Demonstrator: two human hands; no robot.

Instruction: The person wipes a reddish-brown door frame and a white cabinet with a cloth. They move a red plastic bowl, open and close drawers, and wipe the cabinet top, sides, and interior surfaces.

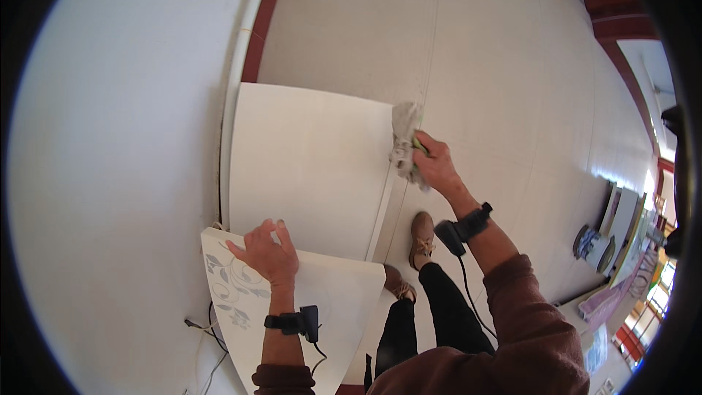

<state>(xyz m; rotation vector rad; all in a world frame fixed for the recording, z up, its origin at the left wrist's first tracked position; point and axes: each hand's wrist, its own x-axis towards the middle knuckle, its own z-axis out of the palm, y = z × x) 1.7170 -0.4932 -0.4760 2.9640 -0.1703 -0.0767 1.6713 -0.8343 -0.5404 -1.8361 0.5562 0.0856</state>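
My right hand (437,163) is closed round the green grip of a grey, fluffy duster (405,139). The duster's limp strands hang at the right edge of a white flat-topped cabinet (311,157) that stands against the wall. My left hand (268,250), fingers apart, rests on the upper edge of a white panel with a grey leaf-and-scroll pattern (234,285). This panel stands nearer to me than the cabinet top, and my left hand holds nothing.
A pale wall (124,139) runs along the left, with dark and white cables (212,333) at its foot. My brown shoes (421,238) are on the beige floor (512,88). At the far right, a cluttered table (621,271) stands beside a blue-and-white round object (594,249).
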